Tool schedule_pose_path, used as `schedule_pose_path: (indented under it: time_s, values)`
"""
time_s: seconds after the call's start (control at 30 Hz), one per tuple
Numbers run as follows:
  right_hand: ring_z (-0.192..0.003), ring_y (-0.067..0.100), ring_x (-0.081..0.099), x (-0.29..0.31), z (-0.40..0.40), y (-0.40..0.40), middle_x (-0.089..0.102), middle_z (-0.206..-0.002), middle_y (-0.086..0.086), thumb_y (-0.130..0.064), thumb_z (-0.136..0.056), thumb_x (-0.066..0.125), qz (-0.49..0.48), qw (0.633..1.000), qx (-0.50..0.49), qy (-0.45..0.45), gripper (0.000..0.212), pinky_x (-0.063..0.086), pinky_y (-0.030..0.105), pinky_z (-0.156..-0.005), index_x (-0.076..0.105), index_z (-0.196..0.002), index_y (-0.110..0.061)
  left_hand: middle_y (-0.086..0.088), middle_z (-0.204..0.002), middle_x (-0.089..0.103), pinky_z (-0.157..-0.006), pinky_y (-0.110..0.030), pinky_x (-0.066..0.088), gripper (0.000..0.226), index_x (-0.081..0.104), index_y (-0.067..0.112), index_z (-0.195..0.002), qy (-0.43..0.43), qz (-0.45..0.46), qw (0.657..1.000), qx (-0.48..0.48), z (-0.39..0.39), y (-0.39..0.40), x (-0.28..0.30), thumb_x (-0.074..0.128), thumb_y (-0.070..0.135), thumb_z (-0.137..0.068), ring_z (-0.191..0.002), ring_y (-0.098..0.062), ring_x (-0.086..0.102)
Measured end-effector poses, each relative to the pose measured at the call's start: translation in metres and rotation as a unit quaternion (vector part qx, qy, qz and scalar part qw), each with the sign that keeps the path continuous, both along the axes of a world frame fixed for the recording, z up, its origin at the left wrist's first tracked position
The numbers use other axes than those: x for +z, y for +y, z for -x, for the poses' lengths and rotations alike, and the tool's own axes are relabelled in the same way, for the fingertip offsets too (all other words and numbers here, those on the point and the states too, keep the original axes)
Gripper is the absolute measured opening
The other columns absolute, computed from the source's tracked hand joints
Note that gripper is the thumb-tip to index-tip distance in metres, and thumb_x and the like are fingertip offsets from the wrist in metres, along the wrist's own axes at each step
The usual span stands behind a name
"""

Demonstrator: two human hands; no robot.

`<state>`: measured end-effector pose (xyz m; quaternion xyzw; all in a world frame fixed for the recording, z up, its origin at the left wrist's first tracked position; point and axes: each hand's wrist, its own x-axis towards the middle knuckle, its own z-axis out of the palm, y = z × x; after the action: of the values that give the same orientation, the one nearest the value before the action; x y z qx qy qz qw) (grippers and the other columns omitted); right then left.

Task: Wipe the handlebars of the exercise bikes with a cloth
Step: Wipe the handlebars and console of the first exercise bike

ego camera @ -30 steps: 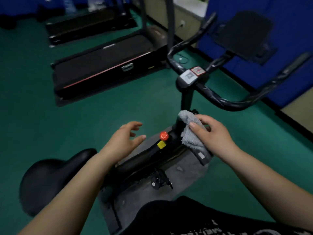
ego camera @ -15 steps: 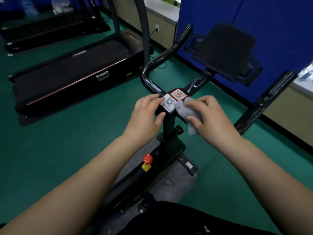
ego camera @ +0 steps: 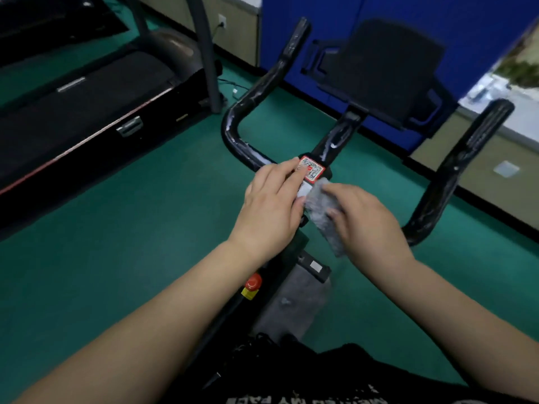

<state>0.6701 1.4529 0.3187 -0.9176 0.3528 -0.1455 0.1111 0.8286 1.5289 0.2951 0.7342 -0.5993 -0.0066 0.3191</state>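
A black exercise bike stands in front of me, its handlebar (ego camera: 248, 106) curving up at the left and at the right (ego camera: 455, 170). A red-edged QR sticker (ego camera: 313, 168) sits on the centre clamp. My left hand (ego camera: 271, 205) lies flat on the centre of the bar, fingers touching the sticker. My right hand (ego camera: 364, 223) grips a grey cloth (ego camera: 322, 211) and presses it against the bar's centre, just right of my left hand. The bar under both hands is hidden.
A black tablet holder (ego camera: 385, 71) rises beyond the bar in front of a blue wall panel (ego camera: 437, 13). A treadmill (ego camera: 87, 106) lies to the left on the green floor (ego camera: 116, 228). A red knob (ego camera: 253, 282) sits on the bike frame below.
My hands rose from near the frame to the bar's centre. My left hand settled on the sticker area and the cloth came up against the clamp. The view tilted upward.
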Motion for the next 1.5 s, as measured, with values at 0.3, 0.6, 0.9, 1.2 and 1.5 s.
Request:
schedule_pose_path:
  time_s: [0.3, 0.6, 0.9, 1.2, 1.5]
  values:
    - [-0.088, 0.031, 0.064, -0.004, 0.055, 0.002, 0.067, -0.101, 0.01, -0.031, -0.091, 0.05, 0.126, 0.991, 0.001, 0.044, 0.03, 0.051, 0.038, -0.074, 0.064, -0.104, -0.008, -0.007, -0.142, 0.04, -0.106, -0.042, 0.027, 0.051, 0.041, 0.009, -0.137, 0.035, 0.023, 0.999, -0.011, 0.007, -0.006, -0.008, 0.037, 0.024, -0.088, -0.126, -0.023, 0.028]
    - [-0.082, 0.028, 0.062, -0.006, -0.016, 0.009, 0.064, -0.101, 0.004, -0.041, -0.083, 0.04, 0.106, 0.991, -0.042, 0.064, 0.035, 0.049, 0.035, -0.066, 0.054, -0.105, -0.017, -0.007, -0.142, 0.041, -0.104, -0.043, 0.028, 0.051, 0.043, 0.011, -0.136, 0.036, 0.022, 0.999, 0.008, 0.005, -0.007, -0.006, 0.035, 0.024, -0.087, -0.125, -0.026, 0.032]
    - [-0.1, 0.026, 0.059, -0.01, 0.086, -0.011, 0.067, -0.108, 0.002, -0.039, -0.095, 0.046, 0.111, 0.993, 0.036, 0.02, 0.033, 0.04, 0.036, -0.085, 0.06, -0.114, -0.016, -0.003, -0.134, 0.044, -0.102, -0.045, 0.029, 0.047, 0.05, 0.015, -0.129, 0.048, 0.031, 0.997, 0.054, 0.017, -0.012, -0.002, 0.047, 0.028, -0.083, -0.121, -0.022, 0.029]
    - [-0.084, 0.023, 0.066, -0.006, 0.0, 0.005, 0.069, -0.098, -0.002, -0.043, -0.084, 0.04, 0.092, 0.993, -0.045, 0.051, 0.04, 0.051, 0.033, -0.069, 0.062, -0.109, -0.02, -0.003, -0.132, 0.046, -0.102, -0.044, 0.027, 0.049, 0.053, 0.015, -0.125, 0.049, 0.039, 0.994, 0.087, 0.022, -0.015, -0.001, 0.044, 0.026, -0.078, -0.121, -0.022, 0.03]
    - [-0.097, 0.028, 0.06, -0.01, 0.099, -0.021, 0.072, -0.1, 0.003, -0.036, -0.095, 0.048, 0.125, 0.991, 0.005, -0.051, 0.033, 0.044, 0.036, -0.085, 0.07, -0.102, -0.012, -0.003, -0.131, 0.046, -0.102, -0.045, 0.028, 0.045, 0.054, 0.015, -0.124, 0.042, 0.036, 0.995, 0.082, 0.022, -0.016, -0.001, 0.053, 0.021, -0.08, -0.121, -0.022, 0.03]
